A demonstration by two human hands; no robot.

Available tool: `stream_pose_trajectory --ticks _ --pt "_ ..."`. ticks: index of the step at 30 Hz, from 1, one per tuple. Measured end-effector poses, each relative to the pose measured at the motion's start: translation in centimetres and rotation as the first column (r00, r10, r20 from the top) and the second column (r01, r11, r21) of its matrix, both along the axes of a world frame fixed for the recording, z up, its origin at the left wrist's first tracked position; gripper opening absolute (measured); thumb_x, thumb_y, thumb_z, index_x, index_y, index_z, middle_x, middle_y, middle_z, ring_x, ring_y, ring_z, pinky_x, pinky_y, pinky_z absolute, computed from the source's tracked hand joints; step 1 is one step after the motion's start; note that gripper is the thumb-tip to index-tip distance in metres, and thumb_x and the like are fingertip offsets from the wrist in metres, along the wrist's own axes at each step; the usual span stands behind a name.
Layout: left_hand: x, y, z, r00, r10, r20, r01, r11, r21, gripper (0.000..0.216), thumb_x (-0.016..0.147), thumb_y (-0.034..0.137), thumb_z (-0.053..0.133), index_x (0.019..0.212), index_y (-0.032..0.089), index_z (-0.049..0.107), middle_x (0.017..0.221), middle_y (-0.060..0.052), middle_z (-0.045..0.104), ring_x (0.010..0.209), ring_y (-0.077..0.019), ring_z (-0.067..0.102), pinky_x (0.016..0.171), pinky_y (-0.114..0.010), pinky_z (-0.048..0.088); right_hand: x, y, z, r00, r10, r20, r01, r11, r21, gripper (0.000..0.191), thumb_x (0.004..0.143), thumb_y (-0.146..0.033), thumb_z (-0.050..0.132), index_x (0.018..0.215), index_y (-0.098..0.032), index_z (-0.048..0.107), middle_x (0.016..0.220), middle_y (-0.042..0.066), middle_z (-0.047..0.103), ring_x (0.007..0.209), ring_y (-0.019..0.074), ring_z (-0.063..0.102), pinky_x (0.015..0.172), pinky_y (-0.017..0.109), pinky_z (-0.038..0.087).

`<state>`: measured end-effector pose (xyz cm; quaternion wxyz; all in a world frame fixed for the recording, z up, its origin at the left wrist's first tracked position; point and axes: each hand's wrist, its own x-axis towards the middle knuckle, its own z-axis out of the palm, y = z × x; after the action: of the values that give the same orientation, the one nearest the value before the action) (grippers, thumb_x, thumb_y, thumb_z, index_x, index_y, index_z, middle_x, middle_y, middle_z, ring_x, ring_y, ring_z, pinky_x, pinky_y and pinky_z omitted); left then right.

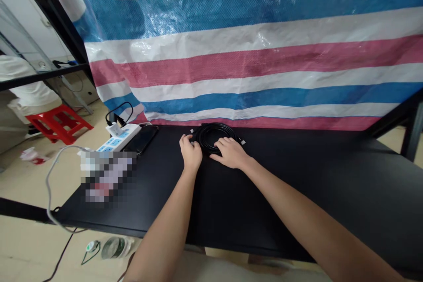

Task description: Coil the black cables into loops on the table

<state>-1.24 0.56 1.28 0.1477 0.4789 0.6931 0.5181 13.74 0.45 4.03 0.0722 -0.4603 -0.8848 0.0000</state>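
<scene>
A coiled black cable (206,134) lies on the black tabletop (158,185), below the striped sheet. Pale connectors show at its ends, one connector (192,131) at the far left and another connector (243,142) at the right. My left hand (191,154) is closed at the coil's left side, thumb and fingers curled around part of the cable near an end; the exact grip is partly hidden. Over the coil's near right side lies my right hand (229,153), fingers bent across the loops and thumb along the near edge.
At the left stand a white power strip (119,139) with plugged-in chargers and a dark phone (143,139). A blurred-out item (110,178) lies nearer. A striped sheet (247,61) hangs behind. Beyond the left edge are a red stool (61,123) and a seated person (29,83).
</scene>
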Motion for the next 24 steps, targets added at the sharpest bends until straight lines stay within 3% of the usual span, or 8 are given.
stream_pose_trajectory --ticks 5,16,20,24 --pt "-0.3 -0.2 0.6 0.996 0.057 0.075 -0.056 0.998 -0.019 0.019 0.073 0.01 0.051 0.088 0.021 0.054 0.115 -0.01 0.055 0.118 -0.0231 0.053 0.106 -0.04 0.038 3.0 -0.7 -0.1 0.997 -0.004 -0.075 0.002 1.0 -0.024 0.032 0.086 -0.041 0.056 0.103 -0.015 0.064 0.101 0.013 0.066 0.099 0.0268 0.059 0.087 0.039 0.043" --pt "0.2 -0.7 1.8 0.994 0.066 0.088 -0.057 0.993 -0.1 0.015 0.072 0.01 0.053 0.083 0.02 0.055 0.107 -0.01 0.057 0.108 -0.0242 0.057 0.1 -0.04 0.041 13.6 -1.8 -1.2 0.992 -0.044 -0.119 0.05 0.997 0.053 0.031 0.086 -0.039 0.048 0.098 -0.017 0.066 0.096 0.013 0.067 0.097 0.0272 0.059 0.086 0.042 0.044" --pt "0.3 -0.6 1.8 0.995 0.062 0.078 -0.053 0.993 -0.104 0.014 0.071 0.011 0.053 0.081 0.021 0.055 0.106 -0.009 0.057 0.108 -0.0247 0.057 0.099 -0.041 0.042 15.6 -1.4 -1.4 0.984 -0.08 -0.16 0.09 0.994 0.055 0.027 0.084 -0.037 0.049 0.094 -0.02 0.067 0.097 0.012 0.068 0.099 0.0282 0.059 0.09 0.045 0.042" --pt "0.4 -0.5 1.7 0.996 0.062 0.065 -0.055 0.993 -0.109 0.014 0.071 0.012 0.055 0.081 0.021 0.055 0.105 -0.009 0.057 0.106 -0.0247 0.058 0.098 -0.041 0.043 15.7 -1.3 -1.5 0.949 -0.189 -0.251 0.21 0.976 0.06 0.029 0.076 -0.034 0.054 0.099 -0.022 0.066 0.104 0.012 0.067 0.113 0.0319 0.053 0.096 0.05 0.036"
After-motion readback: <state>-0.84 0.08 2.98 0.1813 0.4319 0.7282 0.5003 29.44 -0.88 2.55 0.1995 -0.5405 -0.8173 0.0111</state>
